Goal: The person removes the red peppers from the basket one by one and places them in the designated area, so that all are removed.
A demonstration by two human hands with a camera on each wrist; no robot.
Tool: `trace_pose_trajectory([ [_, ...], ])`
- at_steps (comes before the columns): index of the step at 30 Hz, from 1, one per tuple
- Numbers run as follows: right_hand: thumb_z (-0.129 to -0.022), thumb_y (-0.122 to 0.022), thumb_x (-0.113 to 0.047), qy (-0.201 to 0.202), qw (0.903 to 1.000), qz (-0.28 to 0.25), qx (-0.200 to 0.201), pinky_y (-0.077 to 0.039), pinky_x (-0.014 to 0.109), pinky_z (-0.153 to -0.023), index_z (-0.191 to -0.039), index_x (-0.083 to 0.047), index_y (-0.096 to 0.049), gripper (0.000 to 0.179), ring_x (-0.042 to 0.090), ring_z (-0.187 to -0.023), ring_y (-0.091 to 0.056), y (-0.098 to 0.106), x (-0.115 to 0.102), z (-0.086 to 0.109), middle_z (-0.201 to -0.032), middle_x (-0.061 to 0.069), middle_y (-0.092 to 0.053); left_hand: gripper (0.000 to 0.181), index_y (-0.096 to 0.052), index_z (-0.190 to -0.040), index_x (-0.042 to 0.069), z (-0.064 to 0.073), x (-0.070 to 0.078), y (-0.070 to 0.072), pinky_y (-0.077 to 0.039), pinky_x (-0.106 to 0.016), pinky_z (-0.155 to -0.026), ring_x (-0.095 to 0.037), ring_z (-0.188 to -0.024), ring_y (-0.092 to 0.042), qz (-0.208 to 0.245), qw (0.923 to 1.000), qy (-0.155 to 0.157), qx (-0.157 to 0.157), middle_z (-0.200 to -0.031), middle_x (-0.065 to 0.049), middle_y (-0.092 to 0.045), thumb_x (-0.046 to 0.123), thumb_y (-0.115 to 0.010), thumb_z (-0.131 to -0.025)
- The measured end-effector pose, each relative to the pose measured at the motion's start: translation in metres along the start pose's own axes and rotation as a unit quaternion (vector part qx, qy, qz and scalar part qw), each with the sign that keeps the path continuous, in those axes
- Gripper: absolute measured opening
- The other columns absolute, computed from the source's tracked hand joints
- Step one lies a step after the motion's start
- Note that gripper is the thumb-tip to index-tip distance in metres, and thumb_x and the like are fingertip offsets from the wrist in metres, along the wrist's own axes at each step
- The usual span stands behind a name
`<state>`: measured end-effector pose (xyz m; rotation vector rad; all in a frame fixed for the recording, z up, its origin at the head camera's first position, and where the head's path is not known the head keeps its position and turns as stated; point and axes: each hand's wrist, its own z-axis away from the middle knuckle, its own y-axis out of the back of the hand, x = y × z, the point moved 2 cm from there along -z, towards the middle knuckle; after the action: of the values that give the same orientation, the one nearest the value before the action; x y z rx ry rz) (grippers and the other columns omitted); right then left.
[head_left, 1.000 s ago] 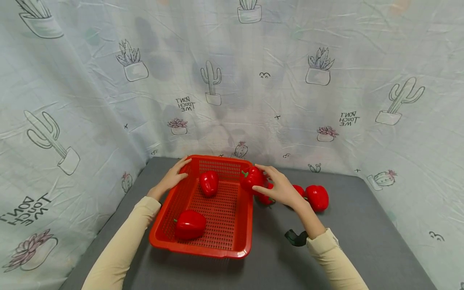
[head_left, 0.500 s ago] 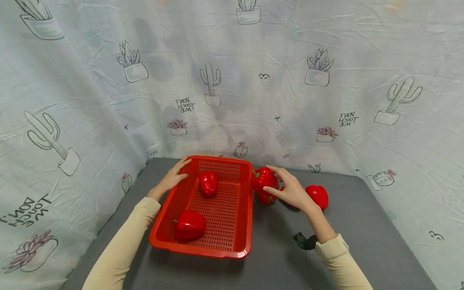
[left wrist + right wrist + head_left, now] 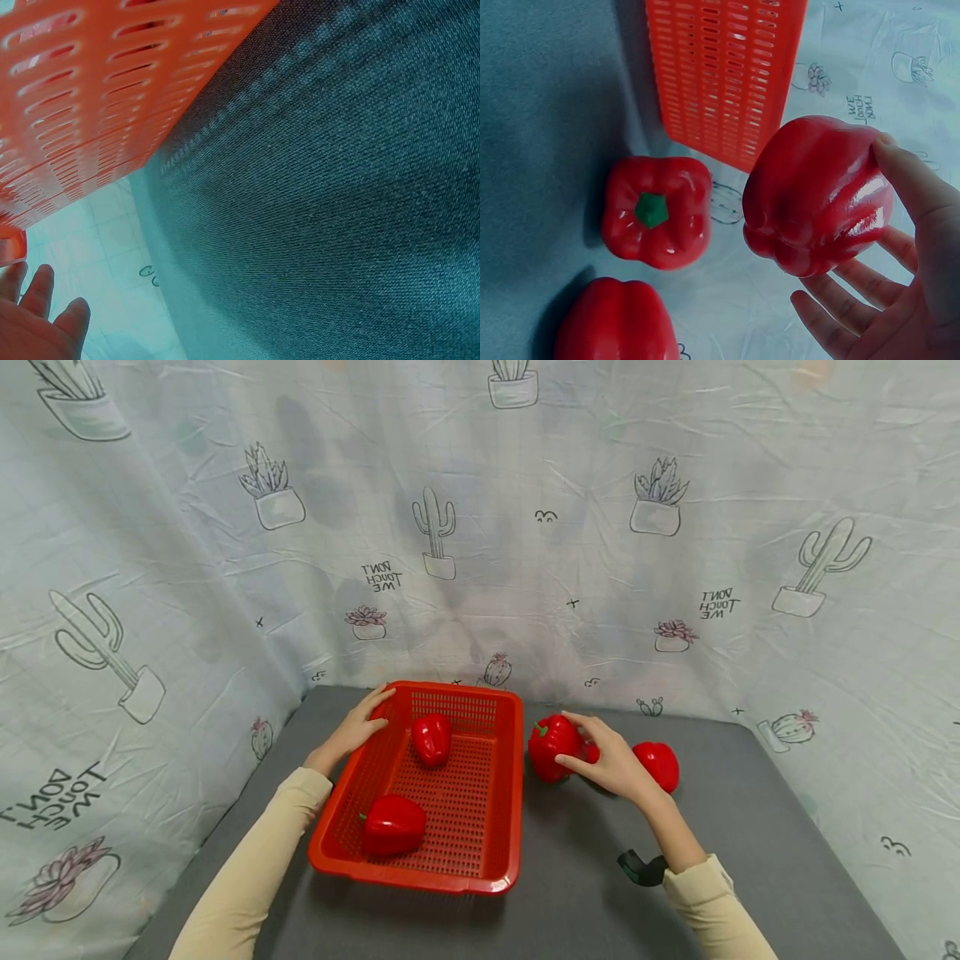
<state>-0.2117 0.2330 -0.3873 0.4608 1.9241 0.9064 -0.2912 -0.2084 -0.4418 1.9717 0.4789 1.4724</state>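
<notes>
My right hand (image 3: 611, 764) holds a glossy red bell pepper (image 3: 553, 745) just right of the basket, its green stem towards the basket. In the right wrist view the thumb lies on one side of this bell pepper (image 3: 817, 195), with the fingers on the other. At the left stands a red perforated plastic basket (image 3: 416, 881) containing two red bell peppers, one at the back (image 3: 432, 740) and another near the front (image 3: 393, 825). My left hand (image 3: 351, 735) grips the basket's left rim, thumb over the inner side; in the left wrist view its fingers (image 3: 71, 319) show outside the wall.
More red bell peppers lie on the grey table (image 3: 750, 860): one at the right (image 3: 657, 767) and others partly behind my right hand. One stem-up pepper (image 3: 656, 212) sits beside the basket. A cactus-print curtain (image 3: 570, 552) hangs behind the table.
My right hand has carried the held pepper from over the basket's right rim rightward and down to the table beside it. The left hand and basket have stayed in place.
</notes>
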Motion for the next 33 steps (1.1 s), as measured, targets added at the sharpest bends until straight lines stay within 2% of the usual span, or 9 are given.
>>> trace_pose_trajectory([
  [9, -0.077, -0.071, -0.044, -0.014, 0.9998, -0.002, 0.01, -0.053, 0.042, -0.078, -0.138, -0.023, -0.042, 0.07, 0.026, -0.107, -0.056, 0.003, 0.007, 0.012, -0.128, 0.004, -0.051, 0.061, -0.033, -0.145, 0.008, 0.0, -0.002, -0.001, -0.019, -0.061, -0.104, -0.041, -0.138, -0.015, 0.004, 1.0, -0.002, 0.002, -0.153, -0.019, -0.016, 0.005, -0.053, -0.087],
  [19, -0.077, -0.072, -0.04, -0.034, 0.9993, 0.004, 0.018, -0.052, 0.044, -0.081, -0.138, -0.022, -0.042, 0.07, 0.026, -0.11, -0.055, 0.006, 0.019, 0.024, -0.128, 0.005, -0.051, 0.061, -0.033, -0.144, 0.007, -0.001, 0.0, 0.0, -0.018, -0.061, -0.105, -0.041, -0.138, -0.015, 0.007, 1.0, -0.007, 0.0, -0.152, -0.02, -0.016, 0.003, -0.053, -0.087],
  [33, -0.077, -0.073, -0.038, -0.022, 0.9986, 0.033, 0.035, -0.054, 0.044, -0.075, -0.136, -0.013, -0.046, 0.069, 0.028, -0.103, -0.057, 0.011, 0.037, 0.046, -0.124, 0.011, -0.054, 0.06, -0.033, -0.144, 0.005, -0.001, -0.002, 0.0, -0.018, -0.062, -0.104, -0.042, -0.138, -0.015, 0.009, 0.9999, -0.005, 0.0, -0.152, -0.021, -0.016, 0.004, -0.053, -0.088],
])
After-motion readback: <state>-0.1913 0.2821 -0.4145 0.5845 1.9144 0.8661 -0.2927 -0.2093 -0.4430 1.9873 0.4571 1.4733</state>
